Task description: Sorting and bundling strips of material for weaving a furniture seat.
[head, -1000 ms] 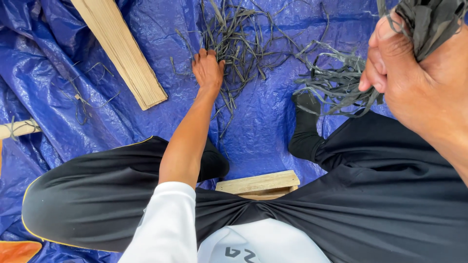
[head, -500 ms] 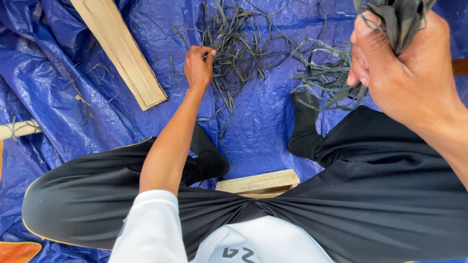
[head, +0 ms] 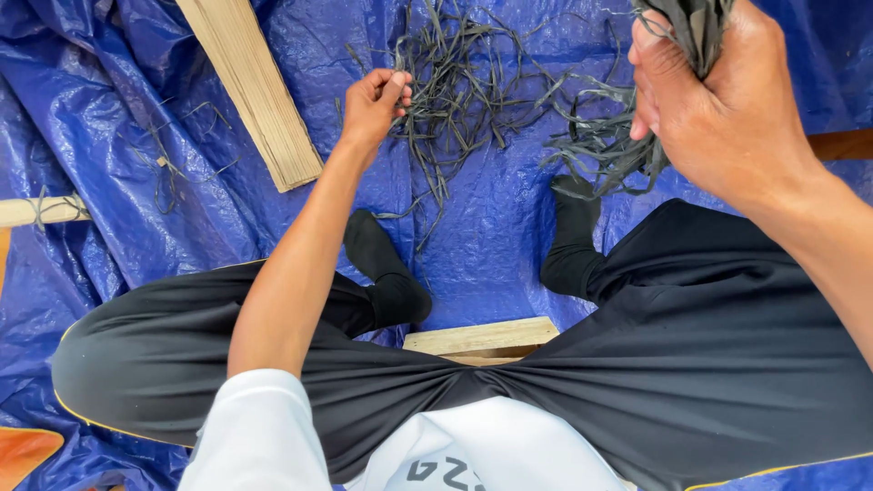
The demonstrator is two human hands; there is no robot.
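Note:
A loose pile of dark grey flat strips (head: pixel 464 86) lies on the blue tarpaulin (head: pixel 118 182) in front of my feet. My left hand (head: pixel 375 102) reaches out to the pile's left edge, fingers pinched on a strip. My right hand (head: pixel 718 100) is raised close to the camera, closed around a bundle of the same grey strips (head: pixel 696 23), whose ends trail down to the tarpaulin near my right foot (head: pixel 575 205).
A stack of pale wooden slats (head: pixel 250 86) lies at an angle to the left of the pile. A bamboo-like pole end (head: pixel 36 211) shows at the left edge. I sit on a low wooden stool (head: pixel 482 338), legs in black trousers spread.
My left hand has lifted off the pile, drawn back a little and closed its fingers on a strip. My right hand with the bundle has shifted leftward and upward in view.

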